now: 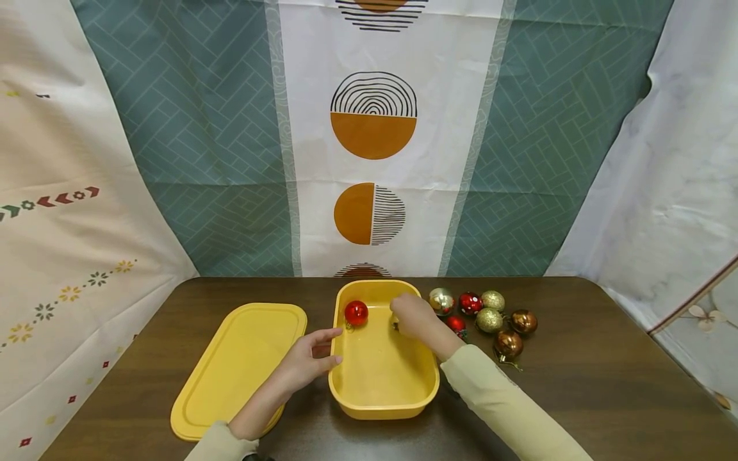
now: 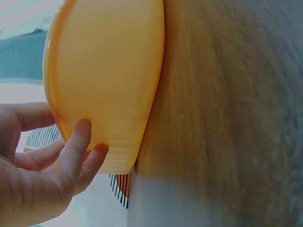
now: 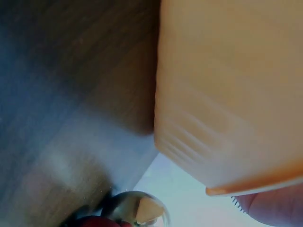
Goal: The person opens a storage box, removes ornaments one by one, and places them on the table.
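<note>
An open yellow plastic box (image 1: 383, 374) stands on the table with a shiny red Christmas ball (image 1: 356, 313) in its far left corner. My left hand (image 1: 308, 358) holds the box's left side; in the left wrist view, fingertips (image 2: 83, 126) press the outer wall while the thumb reaches the rim. Inside the box at the far right, my right hand (image 1: 416, 315) has its fingers curled down around a Christmas ball, mostly hidden; only a small dark cap shows below them. The right wrist view shows mainly the box's outer wall (image 3: 227, 94) and a bit of that hand.
A yellow lid (image 1: 245, 365) lies flat left of the box. Right of the box sit several Christmas balls: a shiny gold one (image 1: 441, 301), a spotted red one (image 1: 470, 303), glittery gold ones (image 1: 489, 320) and brown ones (image 1: 508, 344). A patterned curtain (image 1: 230, 128) hangs behind the table.
</note>
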A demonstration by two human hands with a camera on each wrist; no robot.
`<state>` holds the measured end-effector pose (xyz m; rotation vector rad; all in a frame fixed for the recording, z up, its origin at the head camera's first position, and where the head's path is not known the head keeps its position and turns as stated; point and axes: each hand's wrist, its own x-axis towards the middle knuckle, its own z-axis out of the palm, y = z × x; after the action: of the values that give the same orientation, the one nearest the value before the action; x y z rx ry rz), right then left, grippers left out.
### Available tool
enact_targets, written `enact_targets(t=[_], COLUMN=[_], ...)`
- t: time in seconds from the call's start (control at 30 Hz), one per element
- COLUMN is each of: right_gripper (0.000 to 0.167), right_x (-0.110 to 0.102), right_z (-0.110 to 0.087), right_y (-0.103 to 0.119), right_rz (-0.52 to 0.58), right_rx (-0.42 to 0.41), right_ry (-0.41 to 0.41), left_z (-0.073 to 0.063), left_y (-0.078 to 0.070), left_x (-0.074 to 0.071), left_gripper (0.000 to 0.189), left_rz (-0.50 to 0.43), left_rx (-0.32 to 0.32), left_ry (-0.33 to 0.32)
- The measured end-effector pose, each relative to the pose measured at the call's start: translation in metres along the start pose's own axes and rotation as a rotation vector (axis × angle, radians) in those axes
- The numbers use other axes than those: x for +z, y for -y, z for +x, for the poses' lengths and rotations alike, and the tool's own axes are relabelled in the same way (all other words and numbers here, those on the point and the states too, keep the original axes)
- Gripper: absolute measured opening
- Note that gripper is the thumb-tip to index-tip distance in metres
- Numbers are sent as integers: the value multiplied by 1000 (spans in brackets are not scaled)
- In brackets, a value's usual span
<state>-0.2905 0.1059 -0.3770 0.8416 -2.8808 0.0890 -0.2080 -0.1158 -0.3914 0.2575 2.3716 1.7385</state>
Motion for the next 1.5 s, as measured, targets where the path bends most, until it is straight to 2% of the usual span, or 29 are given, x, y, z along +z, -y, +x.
enact_targets(t=[0.23,0.33,0.4,0.63,0.8,0.9,0.97,1.17,1.33,1.5], right_gripper=[15,8,12,29,23,23,27,29,34,41], right_x=[-5,-11,-17,-33,-40,-40,-38,-30,-23,-13], right_z=[-9,-18,-24,-46,-57,-57,-55,-47,-36,-24], right_y=[-7,-9,-11,-29,-46,-50,-50,-37,-20,-8], right_rz=[168,227,261,388,530,571,561,539,539,527], right_rx=[-118,-139,-146,-98,-51,-32,-43,-90,-112,-129], right_ry=[-71,-91,-110,-172,-204,-190,-183,-164,-59,21], left_z=[-1,-1,-1,-1,-1,-1,-2,-1,-1,0], left_y=[0,-1,-2,-3,-4,-4,-4,-5,-4,-1], left_x=[1,1,2,2,0,-2,-3,-1,1,1], left_gripper=[51,51,51,50,50,50,49,49,50,50], left_rz=[-4,-4,0,12,13,12,19,28,16,-1], left_rx=[3,1,2,-7,-24,-30,-27,-27,-40,-6], left_ry=[4,3,0,-16,-31,-42,-48,-44,-36,-10])
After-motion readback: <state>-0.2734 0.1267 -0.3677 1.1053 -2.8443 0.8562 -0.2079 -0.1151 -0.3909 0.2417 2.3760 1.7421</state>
